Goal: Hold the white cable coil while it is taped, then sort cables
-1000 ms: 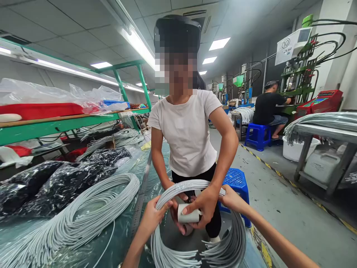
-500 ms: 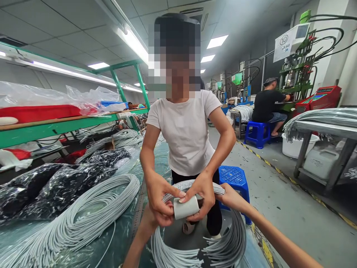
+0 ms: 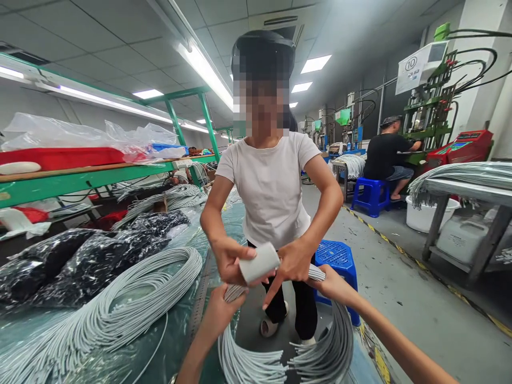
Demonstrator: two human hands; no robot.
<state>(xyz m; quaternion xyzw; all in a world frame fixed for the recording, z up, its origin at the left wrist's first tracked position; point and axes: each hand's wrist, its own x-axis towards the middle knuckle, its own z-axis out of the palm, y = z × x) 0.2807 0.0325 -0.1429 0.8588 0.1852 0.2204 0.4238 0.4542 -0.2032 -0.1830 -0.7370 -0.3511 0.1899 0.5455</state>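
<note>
My left hand (image 3: 219,313) and my right hand (image 3: 333,286) grip a hoop of grey cables (image 3: 336,341) on either side, holding it up at the bench end. A person in a white T-shirt (image 3: 272,186) faces me. That person's two hands hold a white roll of tape (image 3: 259,263) just above the top of the hoop, between my hands. The loose cut ends of the cables hang at the bottom of the hoop.
A big coil of grey cable (image 3: 120,309) and black bagged goods (image 3: 80,261) lie on the green bench (image 3: 200,240) at left. A blue stool (image 3: 340,261) stands behind the hoop. Another person sits at a machine (image 3: 384,154) at the back right. A cable-laden table (image 3: 464,181) stands at right.
The facing person lifted the tape roll from in front of the hoop to just above it and tilted it. My hands kept their hold on the hoop.
</note>
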